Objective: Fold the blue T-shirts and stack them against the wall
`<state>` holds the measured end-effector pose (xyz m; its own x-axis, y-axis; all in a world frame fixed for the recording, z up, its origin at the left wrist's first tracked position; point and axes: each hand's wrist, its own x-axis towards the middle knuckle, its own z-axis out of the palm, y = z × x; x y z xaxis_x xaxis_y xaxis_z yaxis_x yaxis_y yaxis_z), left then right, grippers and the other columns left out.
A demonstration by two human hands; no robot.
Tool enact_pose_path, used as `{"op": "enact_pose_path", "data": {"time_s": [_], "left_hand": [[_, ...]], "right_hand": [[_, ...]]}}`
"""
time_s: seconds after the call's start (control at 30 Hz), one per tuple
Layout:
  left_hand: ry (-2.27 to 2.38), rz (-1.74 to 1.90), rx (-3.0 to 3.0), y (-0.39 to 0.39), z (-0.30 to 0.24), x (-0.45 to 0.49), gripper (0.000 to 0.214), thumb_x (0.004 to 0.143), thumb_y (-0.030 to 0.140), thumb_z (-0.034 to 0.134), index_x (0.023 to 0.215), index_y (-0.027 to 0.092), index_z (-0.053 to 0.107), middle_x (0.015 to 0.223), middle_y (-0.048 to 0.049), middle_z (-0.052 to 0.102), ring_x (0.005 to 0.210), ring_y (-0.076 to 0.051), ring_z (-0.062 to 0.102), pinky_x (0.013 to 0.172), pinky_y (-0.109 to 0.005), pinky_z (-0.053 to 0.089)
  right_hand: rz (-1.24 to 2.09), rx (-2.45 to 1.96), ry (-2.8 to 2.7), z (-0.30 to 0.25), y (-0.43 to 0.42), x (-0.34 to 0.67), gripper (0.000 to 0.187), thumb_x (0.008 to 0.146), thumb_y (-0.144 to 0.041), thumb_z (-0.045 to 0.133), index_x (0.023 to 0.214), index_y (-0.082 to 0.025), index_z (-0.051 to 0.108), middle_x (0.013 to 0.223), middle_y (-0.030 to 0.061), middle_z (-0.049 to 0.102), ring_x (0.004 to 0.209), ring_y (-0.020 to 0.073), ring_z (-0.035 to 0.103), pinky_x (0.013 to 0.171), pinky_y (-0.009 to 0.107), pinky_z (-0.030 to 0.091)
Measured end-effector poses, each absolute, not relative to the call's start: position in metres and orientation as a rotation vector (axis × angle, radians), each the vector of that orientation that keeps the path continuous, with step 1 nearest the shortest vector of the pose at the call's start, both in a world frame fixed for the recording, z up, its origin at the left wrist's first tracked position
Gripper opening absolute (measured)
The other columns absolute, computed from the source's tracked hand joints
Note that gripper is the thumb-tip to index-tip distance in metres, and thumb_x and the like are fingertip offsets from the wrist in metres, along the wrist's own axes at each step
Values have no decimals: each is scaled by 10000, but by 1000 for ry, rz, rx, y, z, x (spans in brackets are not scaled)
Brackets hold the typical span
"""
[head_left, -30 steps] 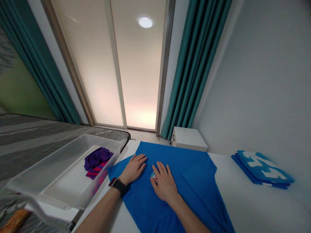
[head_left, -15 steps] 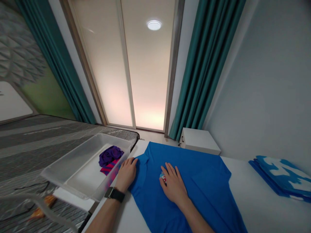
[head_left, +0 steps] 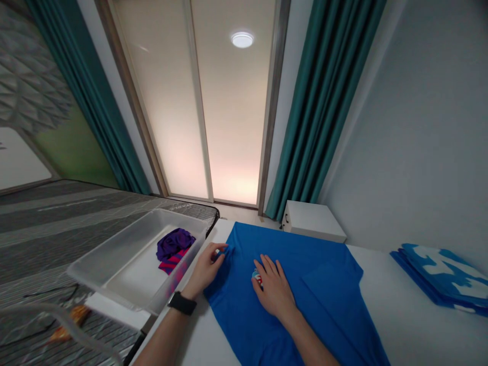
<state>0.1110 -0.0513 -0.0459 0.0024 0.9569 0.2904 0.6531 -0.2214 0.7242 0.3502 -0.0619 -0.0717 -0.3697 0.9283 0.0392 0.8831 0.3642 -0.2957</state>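
Observation:
A blue shirt lies spread on a white table, with a small red and white logo peeking out by my right fingers. My right hand rests flat on the shirt's middle, fingers stretched out. My left hand, with a black watch on its wrist, pinches the shirt's left edge between thumb and fingers and lifts a small fold of cloth.
A clear plastic bin holding purple and striped clothes sits to the left on a grey mattress. Folded blue and white clothes lie at the table's right. A white box stands beyond the table, by teal curtains.
My left hand has slid from the shirt's middle to its left edge and closed on the cloth there. My right hand has stayed flat. The camera has shifted left.

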Motion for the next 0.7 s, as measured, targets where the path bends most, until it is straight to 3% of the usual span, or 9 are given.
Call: {"op": "enact_pose_path", "data": {"time_s": [0.13, 0.3, 0.5, 0.7], "left_hand": [[1278, 1047, 1652, -62, -34, 123, 445, 936, 439, 488, 1303, 203, 572, 1230, -86, 650, 1028, -208, 629, 899, -326, 509], [1090, 964, 1741, -65, -43, 140, 451, 950, 443, 484, 1341, 236, 568, 1353, -81, 595, 1144, -242, 610, 1045, -413, 438], [1148, 1018, 1965, -60, -43, 148, 378, 992, 329, 382, 1285, 221, 595, 1165, -77, 701, 1101, -214, 630, 1021, -382, 455], [1250, 1118, 2249, -31, -42, 141, 344, 942, 166, 379, 1163, 198, 641, 1158, -93, 671, 1106, -216, 587, 1006, -398, 449]], "right_hand": [[305, -1618, -2415, -75, -61, 351, 559, 978, -456, 280, 1481, -236, 388, 1586, 31, 251, 1468, 223, 174, 1197, 441, 49], [269, -1579, -2399, -80, -61, 352, 539, 979, -435, 309, 1465, -226, 413, 1577, 51, 280, 1463, 216, 192, 1195, 447, 73], [262, -1563, -2389, -84, -59, 353, 535, 985, -446, 304, 1458, -225, 423, 1573, 55, 290, 1461, 212, 201, 1196, 453, 82], [251, -1553, -2392, -82, -60, 352, 520, 986, -422, 316, 1454, -227, 428, 1562, 57, 316, 1456, 214, 217, 1196, 460, 86]]}}
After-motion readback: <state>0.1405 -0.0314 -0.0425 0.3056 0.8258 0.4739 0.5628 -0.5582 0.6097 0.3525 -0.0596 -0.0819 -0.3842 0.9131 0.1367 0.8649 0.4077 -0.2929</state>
